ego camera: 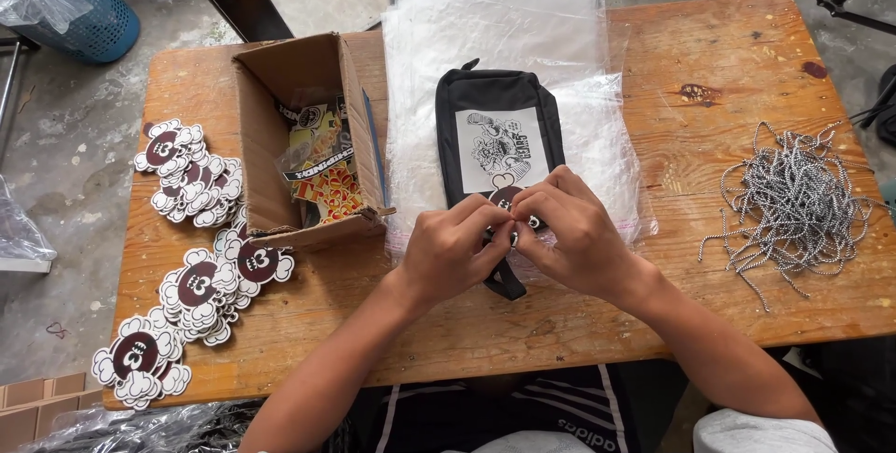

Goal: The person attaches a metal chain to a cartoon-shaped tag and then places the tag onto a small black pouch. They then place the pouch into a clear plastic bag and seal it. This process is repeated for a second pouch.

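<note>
Wooden worktop (709,52) fills the view. Stack of clear plastic bags (504,33) at 12 o'clock, black pouch (495,98) lying on it, centre. Open cardboard box (280,136) at 10 o'clock, stickers inside. Pile of speckled cords (793,201) at 3 o'clock. Cloud-shaped tags (196,285) scattered at 8–9 o'clock. Left hand (448,252) and right hand (579,234) touching at the pouch's lower end, fingertips pinched together on a small tag (506,197) there.
</note>
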